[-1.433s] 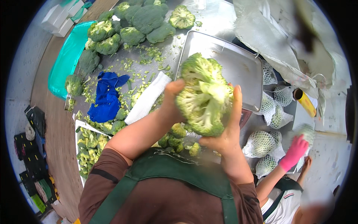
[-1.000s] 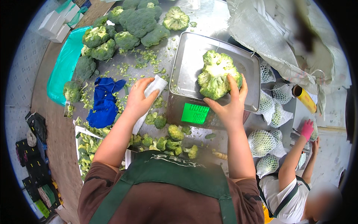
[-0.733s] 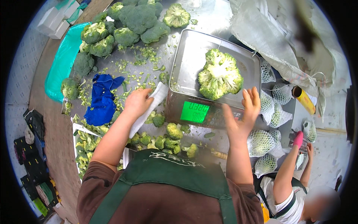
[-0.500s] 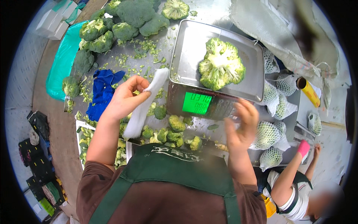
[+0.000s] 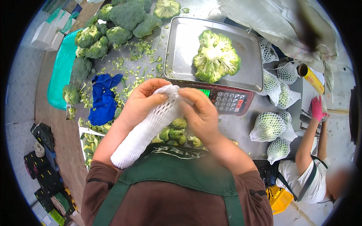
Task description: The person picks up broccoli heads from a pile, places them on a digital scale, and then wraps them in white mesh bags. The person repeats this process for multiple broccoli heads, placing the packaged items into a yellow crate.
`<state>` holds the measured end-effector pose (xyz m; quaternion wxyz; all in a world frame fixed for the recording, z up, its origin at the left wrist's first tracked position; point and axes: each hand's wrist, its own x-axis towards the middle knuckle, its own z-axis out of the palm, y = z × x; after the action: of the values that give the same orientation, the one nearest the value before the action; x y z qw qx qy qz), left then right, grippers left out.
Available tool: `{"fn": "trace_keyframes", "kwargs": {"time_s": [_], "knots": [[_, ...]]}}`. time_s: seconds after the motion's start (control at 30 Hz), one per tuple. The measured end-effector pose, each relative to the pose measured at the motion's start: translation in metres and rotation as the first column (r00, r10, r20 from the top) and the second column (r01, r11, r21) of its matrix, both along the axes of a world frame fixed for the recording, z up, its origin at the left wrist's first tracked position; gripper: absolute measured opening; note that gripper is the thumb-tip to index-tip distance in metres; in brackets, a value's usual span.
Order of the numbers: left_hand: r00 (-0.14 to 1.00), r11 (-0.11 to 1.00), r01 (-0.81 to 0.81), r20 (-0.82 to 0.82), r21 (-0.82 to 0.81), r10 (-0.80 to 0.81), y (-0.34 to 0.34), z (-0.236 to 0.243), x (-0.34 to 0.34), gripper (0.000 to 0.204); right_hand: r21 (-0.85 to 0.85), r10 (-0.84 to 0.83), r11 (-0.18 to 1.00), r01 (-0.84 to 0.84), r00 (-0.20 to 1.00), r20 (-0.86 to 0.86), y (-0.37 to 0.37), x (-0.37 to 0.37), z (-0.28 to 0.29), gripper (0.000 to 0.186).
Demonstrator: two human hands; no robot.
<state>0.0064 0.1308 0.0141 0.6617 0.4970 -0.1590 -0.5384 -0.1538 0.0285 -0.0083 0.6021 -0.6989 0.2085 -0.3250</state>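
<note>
My left hand (image 5: 147,101) grips the upper end of a white foam mesh sleeve (image 5: 137,137), which hangs down toward my apron. The fingers of my right hand (image 5: 198,113) are closed on the same end, just to the right. A large broccoli head (image 5: 215,56), cut stalk up, lies on the steel pan (image 5: 175,45) of a scale (image 5: 230,101), beyond my hands; the green display is partly hidden by them. Broccoli florets (image 5: 177,132) lie under and beside my hands.
Broccoli heads (image 5: 128,17) are piled at the back left, near a teal bag (image 5: 58,75) and blue cloth (image 5: 101,105). A trimmings bin (image 5: 83,135) stands left. Netted broccoli (image 5: 269,126) and a yellow roll (image 5: 311,79) lie right, where a co-worker (image 5: 301,180) in one pink glove works.
The broccoli was put on the scale and released. My left hand picked up the white sleeve and raised it; my right hand moved left onto it. The co-worker's arms reached farther forward.
</note>
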Motion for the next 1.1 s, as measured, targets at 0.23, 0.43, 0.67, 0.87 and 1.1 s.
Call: {"fn": "trace_keyframes", "kwargs": {"time_s": [0.23,0.43,0.67,0.87,1.1], "knots": [[0.923,0.924,-0.382,-0.076,-0.038,0.378,0.014,-0.023,0.047,0.025,-0.374,0.128,0.893,-0.25,0.938,-0.321,-0.01,-0.028,-0.032,0.031],[0.931,0.929,-0.363,-0.069,-0.079,0.358,0.008,-0.032,0.043,0.025,-0.529,0.165,0.709,-0.466,0.839,-0.519,0.025,-0.023,-0.074,0.055],[0.969,0.962,-0.22,0.08,-0.16,0.234,-0.004,-0.027,0.042,0.029,0.786,0.21,0.57,-0.24,0.967,0.143,-0.023,-0.054,-0.045,0.066],[0.457,0.987,0.161,0.885,0.015,-0.088,-0.05,0.006,0.013,0.065,0.403,-0.087,0.914,-0.043,0.95,0.301,-0.075,-0.059,0.034,0.062],[0.195,0.975,0.146,0.961,0.169,-0.195,-0.122,-0.006,0.002,0.102,-0.28,-0.315,0.901,0.332,0.943,0.104,-0.097,-0.013,0.026,0.05]]}}
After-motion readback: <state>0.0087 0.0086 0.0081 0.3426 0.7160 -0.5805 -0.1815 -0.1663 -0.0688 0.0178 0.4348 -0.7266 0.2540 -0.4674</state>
